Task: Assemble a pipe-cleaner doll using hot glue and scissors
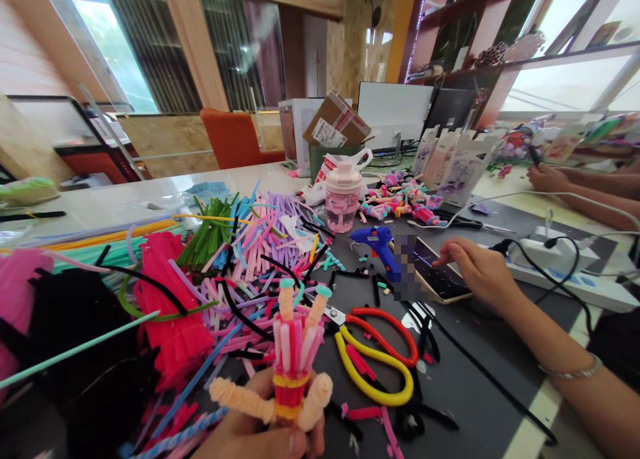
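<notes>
My left hand (pixel 280 442) is closed around a pipe-cleaner doll (pixel 290 385) at the bottom centre. The doll has a pink skirt, a red body with yellow bands, peach arms and legs, and teal tips; it is held legs up. My right hand (pixel 473 265) holds nothing, its fingers bent over the screen of a phone (pixel 440 272) on the dark mat. I cannot tell whether a fingertip touches the glass. Beside the phone lies a blue glue gun (pixel 377 242). Scissors (pixel 377 359) with red and yellow handles rest just right of the doll.
Cut pipe cleaners (pixel 280 222) lie heaped at the left, with a pink bundle (pixel 170 299) nearer. A pink bottle (pixel 343 195) stands behind them, next to several finished dolls (pixel 407 199). A power strip (pixel 565 272) with cables is at right. Another person's hand (pixel 547 177) shows beyond.
</notes>
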`<state>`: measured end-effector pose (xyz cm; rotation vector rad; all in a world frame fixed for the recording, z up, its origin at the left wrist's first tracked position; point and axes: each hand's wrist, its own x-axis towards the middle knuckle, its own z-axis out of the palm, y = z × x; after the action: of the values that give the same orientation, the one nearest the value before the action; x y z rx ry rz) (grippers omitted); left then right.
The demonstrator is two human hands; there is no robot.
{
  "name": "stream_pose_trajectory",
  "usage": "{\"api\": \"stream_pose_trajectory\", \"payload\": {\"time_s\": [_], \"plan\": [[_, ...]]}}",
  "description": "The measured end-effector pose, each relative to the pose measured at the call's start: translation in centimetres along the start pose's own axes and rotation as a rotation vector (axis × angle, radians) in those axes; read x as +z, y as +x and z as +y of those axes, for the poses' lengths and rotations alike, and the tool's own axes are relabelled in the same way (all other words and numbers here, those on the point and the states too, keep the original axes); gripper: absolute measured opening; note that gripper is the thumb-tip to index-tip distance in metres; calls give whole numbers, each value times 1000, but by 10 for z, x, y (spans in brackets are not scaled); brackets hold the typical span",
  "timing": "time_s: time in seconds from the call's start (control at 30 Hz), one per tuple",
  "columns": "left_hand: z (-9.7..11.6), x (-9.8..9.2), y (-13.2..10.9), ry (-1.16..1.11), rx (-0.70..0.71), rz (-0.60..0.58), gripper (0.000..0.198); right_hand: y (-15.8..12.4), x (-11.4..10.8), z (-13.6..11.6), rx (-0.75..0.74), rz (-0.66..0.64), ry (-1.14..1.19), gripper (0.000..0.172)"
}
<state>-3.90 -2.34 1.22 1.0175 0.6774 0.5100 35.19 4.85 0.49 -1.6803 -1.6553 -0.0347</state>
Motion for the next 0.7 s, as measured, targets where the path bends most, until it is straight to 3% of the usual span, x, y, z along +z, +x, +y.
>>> {"api": "stream_pose_trajectory", "payload": {"time_s": [0.13,0.37,0.53,0.7], "plan": [[-6,-4,1,3,45,-16,52,-4,-4,-2,23,81,74,48],[-5,-3,1,-9,33,-18,41,-3,-5,2,26,-111,125,50],[-19,-8,4,-10,49,-34,50,-4,-2,2,15,25,182,47],[-27,-10,5,-23,54,-25,52,-3,3,4,-1,-166,212,41]]}}
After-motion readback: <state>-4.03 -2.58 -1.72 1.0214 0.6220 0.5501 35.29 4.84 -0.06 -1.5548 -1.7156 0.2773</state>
